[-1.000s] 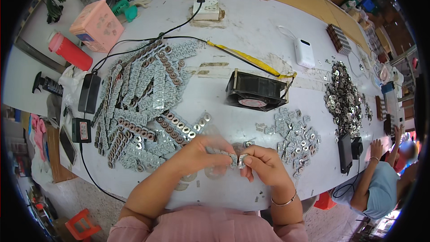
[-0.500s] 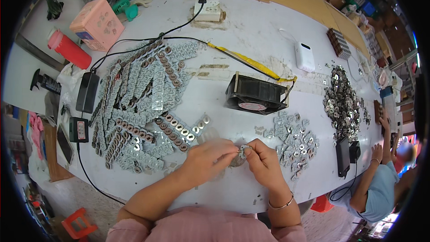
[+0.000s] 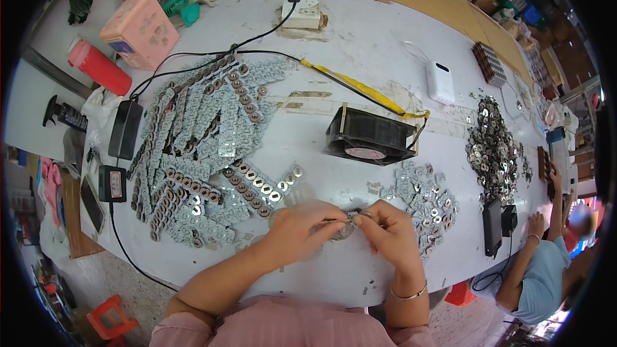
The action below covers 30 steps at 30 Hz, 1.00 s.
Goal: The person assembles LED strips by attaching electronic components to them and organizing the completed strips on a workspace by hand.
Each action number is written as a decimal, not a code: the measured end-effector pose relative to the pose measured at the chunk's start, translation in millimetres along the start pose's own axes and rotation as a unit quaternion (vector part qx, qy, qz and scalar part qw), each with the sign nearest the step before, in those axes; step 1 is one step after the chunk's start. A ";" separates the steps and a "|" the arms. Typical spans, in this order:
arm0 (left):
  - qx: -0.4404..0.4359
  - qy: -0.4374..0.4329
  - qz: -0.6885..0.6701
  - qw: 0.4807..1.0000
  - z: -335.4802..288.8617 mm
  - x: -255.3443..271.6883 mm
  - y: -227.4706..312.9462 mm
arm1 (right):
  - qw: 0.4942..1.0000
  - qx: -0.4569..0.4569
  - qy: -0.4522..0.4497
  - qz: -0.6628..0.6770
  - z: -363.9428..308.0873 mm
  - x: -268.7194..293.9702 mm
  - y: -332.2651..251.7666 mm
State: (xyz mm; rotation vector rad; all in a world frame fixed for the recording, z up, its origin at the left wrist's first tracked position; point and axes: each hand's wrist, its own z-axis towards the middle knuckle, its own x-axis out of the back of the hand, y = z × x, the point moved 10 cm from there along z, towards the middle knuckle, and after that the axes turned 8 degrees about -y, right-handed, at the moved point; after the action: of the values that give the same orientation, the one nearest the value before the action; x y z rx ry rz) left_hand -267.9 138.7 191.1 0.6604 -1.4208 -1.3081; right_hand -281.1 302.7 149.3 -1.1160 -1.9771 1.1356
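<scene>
Small metal piece (image 3: 354,213) had gone from plainly showing half a second earlier to mostly covered, the right hand (image 3: 389,232) having shifted. Right fingers were pinched on it, just above the worktop (image 3: 379,45) or touching it, couldn't tell which. Left hand (image 3: 297,231) had its fingers bunched right up against it; grip unclear, tips blurred. Loose silvery pieces (image 3: 425,209) lay near the right hand, metal strips (image 3: 225,135) heaped to the left, black fan (image 3: 369,136) beyond the hands, shiny small parts (image 3: 493,148) piled farther right.
</scene>
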 end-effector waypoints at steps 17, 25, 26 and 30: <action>0.267 -0.083 -0.382 0.881 -14.8 -22.8 -55.1 | 0.997 0.034 -0.073 0.016 -2.0 -24.8 -10.1; 0.135 0.000 -0.324 0.936 -5.7 -6.5 -33.9 | 0.987 0.073 -0.066 0.125 -0.1 -23.2 -11.7; 0.047 0.041 -0.224 0.973 -3.0 7.4 -19.3 | 0.990 0.069 -0.045 0.111 0.2 -19.6 -10.3; -0.034 0.038 -0.028 0.998 -0.1 10.9 3.1 | 0.997 0.076 -0.005 0.034 0.3 -18.4 -13.0</action>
State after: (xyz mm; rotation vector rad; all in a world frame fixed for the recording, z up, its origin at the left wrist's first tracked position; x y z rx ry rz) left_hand -270.3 129.6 197.5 0.7011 -1.2985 -1.3550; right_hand -277.4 282.7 159.1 -1.1060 -1.8384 1.3062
